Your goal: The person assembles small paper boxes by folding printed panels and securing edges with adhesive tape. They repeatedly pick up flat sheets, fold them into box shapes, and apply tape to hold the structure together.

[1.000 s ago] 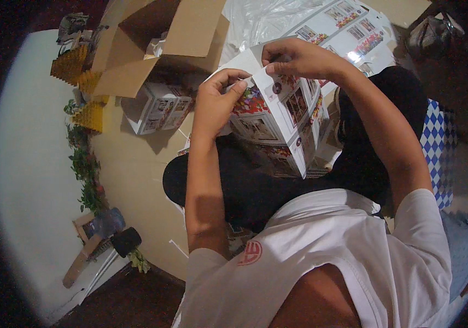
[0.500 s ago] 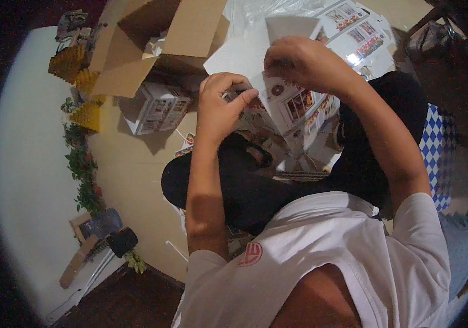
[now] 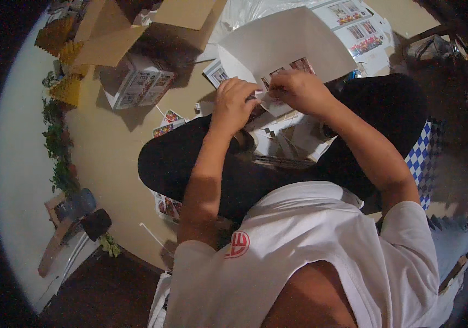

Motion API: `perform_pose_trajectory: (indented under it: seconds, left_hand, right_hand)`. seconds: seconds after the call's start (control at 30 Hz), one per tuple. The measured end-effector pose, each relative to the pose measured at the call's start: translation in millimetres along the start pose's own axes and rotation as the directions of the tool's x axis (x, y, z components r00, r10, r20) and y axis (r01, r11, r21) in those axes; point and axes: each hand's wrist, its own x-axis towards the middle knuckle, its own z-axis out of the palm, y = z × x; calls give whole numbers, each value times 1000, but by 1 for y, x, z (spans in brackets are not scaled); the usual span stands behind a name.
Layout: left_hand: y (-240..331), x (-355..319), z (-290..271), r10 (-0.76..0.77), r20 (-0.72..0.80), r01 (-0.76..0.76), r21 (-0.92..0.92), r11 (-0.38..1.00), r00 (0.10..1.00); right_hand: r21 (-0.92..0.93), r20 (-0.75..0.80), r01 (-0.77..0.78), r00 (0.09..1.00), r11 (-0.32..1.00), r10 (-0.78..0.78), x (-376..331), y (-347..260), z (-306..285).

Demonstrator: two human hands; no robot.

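A white carton [image 3: 294, 35] of thin card, printed with pictures on one side, is held over my crossed legs, its plain inner panels spread away from me. My left hand [image 3: 234, 104] is closed on the carton's near left edge, with thumb and fingers bent round it. Close beside it, my right hand [image 3: 302, 93] pinches the carton's near edge with curled fingers. Its fingertips are partly hidden by the hand itself. Loose white card pieces [image 3: 294, 139] lie between my legs, below the hands.
An open brown cardboard box [image 3: 187, 13] stands at the far left. In front of it sits a folded white printed box [image 3: 142, 85]. Flat printed cartons [image 3: 349, 24] and clear plastic wrap [image 3: 245, 13] lie at the far side. A blue-and-white checkered surface [image 3: 420, 153] is at right.
The carton has been turned and opened out, so its plain inside now shows more. My right hand has come down nearer to me, close to my left hand. The view has shifted slightly.
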Motion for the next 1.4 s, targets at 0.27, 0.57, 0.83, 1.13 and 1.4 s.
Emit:
perform_pose_trajectory:
  seconds: [0.27, 0.57, 0.83, 1.13, 1.4]
  left_hand:
    - [-5, 2, -5, 47, -11, -46, 44, 998, 999]
    - [-15, 10, -2, 74, 30, -77, 108, 991, 997]
    - [-5, 9, -4, 35, 39, -37, 47, 998, 999]
    - [-11, -11, 0, 8, -29, -3, 189, 982, 1000]
    - [-16, -32, 8, 26, 1, -25, 176, 984, 1000]
  right_hand:
    - [10, -27, 54, 998, 998, -54, 5, 1, -5]
    - [39, -8, 57, 998, 998, -57, 12, 3, -18]
    - [10, 50, 21, 999, 1000, -21, 9, 1, -17]
    - [128, 180, -196, 969, 972, 172, -3, 8, -10]
    - [118, 272, -277, 933, 954, 237, -7, 12, 22]
